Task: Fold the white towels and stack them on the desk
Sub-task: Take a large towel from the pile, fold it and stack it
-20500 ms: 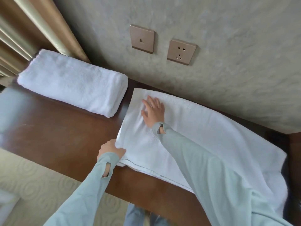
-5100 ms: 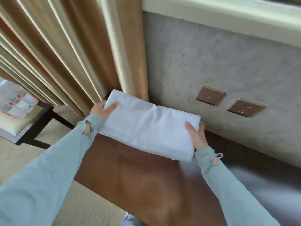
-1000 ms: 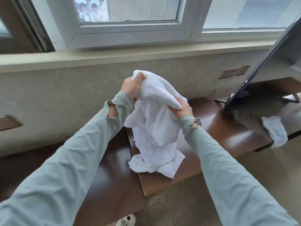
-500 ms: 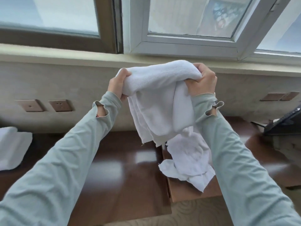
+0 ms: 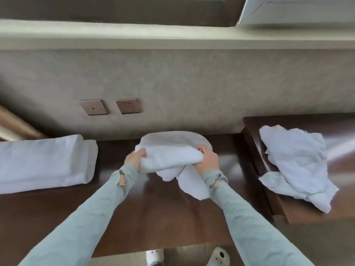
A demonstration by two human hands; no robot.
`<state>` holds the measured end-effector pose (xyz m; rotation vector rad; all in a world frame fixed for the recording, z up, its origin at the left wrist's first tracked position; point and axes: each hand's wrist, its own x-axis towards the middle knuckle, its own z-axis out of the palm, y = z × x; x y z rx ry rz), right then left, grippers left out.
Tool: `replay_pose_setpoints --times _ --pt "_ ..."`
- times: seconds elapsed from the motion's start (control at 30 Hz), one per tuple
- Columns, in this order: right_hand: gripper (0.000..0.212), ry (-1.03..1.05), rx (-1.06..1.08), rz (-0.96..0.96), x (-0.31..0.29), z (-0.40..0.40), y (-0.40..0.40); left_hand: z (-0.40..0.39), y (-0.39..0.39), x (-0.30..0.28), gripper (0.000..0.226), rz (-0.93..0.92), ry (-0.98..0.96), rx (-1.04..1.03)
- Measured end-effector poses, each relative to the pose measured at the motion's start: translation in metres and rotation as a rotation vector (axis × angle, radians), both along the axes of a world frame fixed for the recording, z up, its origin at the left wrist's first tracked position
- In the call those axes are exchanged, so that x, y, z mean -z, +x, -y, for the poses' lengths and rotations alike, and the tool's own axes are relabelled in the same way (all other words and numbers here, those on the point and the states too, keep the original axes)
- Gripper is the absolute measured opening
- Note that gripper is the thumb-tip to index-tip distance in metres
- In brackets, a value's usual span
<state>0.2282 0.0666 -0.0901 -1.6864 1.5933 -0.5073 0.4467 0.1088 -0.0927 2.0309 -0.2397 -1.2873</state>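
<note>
Bunched white towel, gripped at both ends and held low over the dark wooden desk, in front of the wall below the window ledge. Left hand curled round the towel's left end, fingers wrapped over the top of the roll. Right hand clamped on the right end, knuckles up, thumb tucked under the cloth. Hands apart, the thick fold of towel stretched between them. Loose corners drooping from the underside near the right wrist, one flap hanging down toward the desk top; contact with the wood not clear. Pale green sleeves reaching in from the bottom edge, each with a small slit at the cuff.

Stack of folded white towels lying flat at the left end of the desk, well apart from the held towel. Crumpled white towel heaped on the separate, slightly higher wooden surface at the right, one corner spilling toward its front edge.

Two bronze-coloured wall plates on the grey textured wall above the desk: a plate with a single hole and, just beside it, a power socket. No readable writing or brand marks anywhere. Strip of beige curtain at far left. White perforated clogs visible below the desk edge.
</note>
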Motion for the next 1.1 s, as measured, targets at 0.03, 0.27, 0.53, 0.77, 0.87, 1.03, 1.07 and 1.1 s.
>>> replay_pose_setpoints --times 0.03,0.27,0.53,0.77,0.87,1.03,1.07,1.1 --pt "0.02 0.088 -0.032 -0.041 0.02 -0.015 0.005 -0.012 0.005 0.019 0.018 0.017 0.061 0.023" --pt "0.052 0.248 -0.571 -0.473 0.112 -0.085 0.019 -0.076 0.013 0.1 0.042 0.128 0.354 0.211" --pt "0.039 0.31 0.172 -0.048 0.098 0.007 -0.008 -0.048 -0.004 0.097 0.068 0.548 0.465 0.212" --pt "0.067 0.67 0.49 0.217 0.105 0.047 0.014 -0.018 -0.024 0.092 0.055 0.246 -0.035 0.184" --pt "0.059 0.431 0.332 0.163 0.09 0.035 0.039 -0.015 -0.032 0.078 0.056 -0.178 -0.092 0.045" --pt "0.05 0.211 -0.53 -0.031 0.05 -0.022 0.08 -0.02 -0.019 0.061 0.064 -0.675 -0.157 -0.145" --pt "0.054 0.209 -0.666 -0.047 0.046 -0.033 0.085 -0.022 -0.016 0.065 0.056 -0.646 -0.149 -0.161" --pt "0.058 0.243 -0.748 -0.048 0.047 -0.038 0.088 -0.025 -0.012 0.068 0.051 -0.575 -0.105 -0.211"
